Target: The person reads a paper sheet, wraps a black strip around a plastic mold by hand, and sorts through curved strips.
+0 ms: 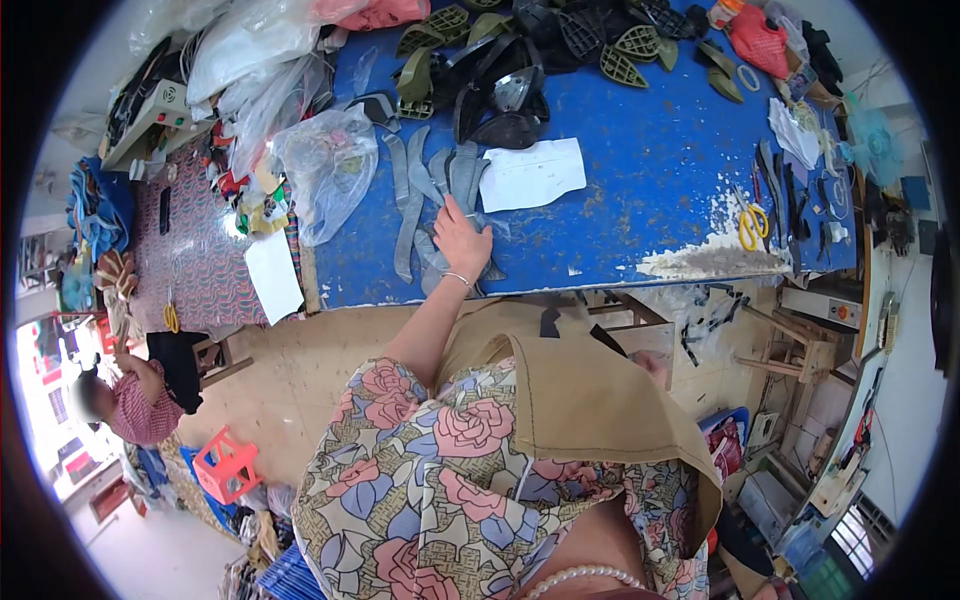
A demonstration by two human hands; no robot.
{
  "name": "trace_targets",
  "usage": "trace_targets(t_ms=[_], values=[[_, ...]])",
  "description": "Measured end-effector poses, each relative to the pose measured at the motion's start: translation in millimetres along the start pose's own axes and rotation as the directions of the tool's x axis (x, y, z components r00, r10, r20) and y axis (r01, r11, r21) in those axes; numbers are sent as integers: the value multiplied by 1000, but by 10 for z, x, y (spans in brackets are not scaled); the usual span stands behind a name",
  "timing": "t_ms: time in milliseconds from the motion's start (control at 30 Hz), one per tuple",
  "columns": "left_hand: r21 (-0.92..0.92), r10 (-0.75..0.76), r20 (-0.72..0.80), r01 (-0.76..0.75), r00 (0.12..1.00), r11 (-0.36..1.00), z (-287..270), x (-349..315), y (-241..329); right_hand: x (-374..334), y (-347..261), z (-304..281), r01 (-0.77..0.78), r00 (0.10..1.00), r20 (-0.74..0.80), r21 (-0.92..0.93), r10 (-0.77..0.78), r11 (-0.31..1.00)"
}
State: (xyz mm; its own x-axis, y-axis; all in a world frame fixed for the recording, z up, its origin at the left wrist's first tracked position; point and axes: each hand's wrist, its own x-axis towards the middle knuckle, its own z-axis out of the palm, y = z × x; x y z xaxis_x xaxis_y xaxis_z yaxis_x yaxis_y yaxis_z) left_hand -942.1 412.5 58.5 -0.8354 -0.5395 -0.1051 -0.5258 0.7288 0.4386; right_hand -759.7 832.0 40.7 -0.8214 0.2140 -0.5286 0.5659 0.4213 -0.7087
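Note:
Reaching over the blue worktable [640,180], my left hand [460,240] lies on a group of curved grey strips, its fingers stretched out and the thumb spread apart. The fingertips touch one curved grey strip [424,172]. Beside it, further left, runs a longer grey strip [408,230]. A white paper sheet [533,174] lies just right of the strips. Below the table edge, my right hand [652,366] shows only in part behind my brown apron [600,400]. A black strip [610,341] ends close to it; whether the hand grips it is hidden.
Black and olive molded parts [505,90] heap at the back. A clear plastic bag [330,165] sits left of the strips. Yellow-handled scissors [752,222] lie at the right. A wooden stool [795,340] stands below right. Another person [145,400] is at far left.

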Motion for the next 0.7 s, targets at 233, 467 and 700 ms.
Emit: trace_targets(t_ms=[233, 467, 700], values=[[51, 89, 48, -92, 995, 994, -102, 85, -261, 948, -1678, 451, 181, 962, 206, 8, -179, 983], [153, 20, -51, -12, 998, 988, -366, 185, -744, 1317, -2895, 922, 90, 945, 309, 57, -103, 994], [-37, 109, -147, -115, 983, 993, -425, 105, -506, 1650, -3907, 1231, 158, 934, 313, 66, -171, 985]])
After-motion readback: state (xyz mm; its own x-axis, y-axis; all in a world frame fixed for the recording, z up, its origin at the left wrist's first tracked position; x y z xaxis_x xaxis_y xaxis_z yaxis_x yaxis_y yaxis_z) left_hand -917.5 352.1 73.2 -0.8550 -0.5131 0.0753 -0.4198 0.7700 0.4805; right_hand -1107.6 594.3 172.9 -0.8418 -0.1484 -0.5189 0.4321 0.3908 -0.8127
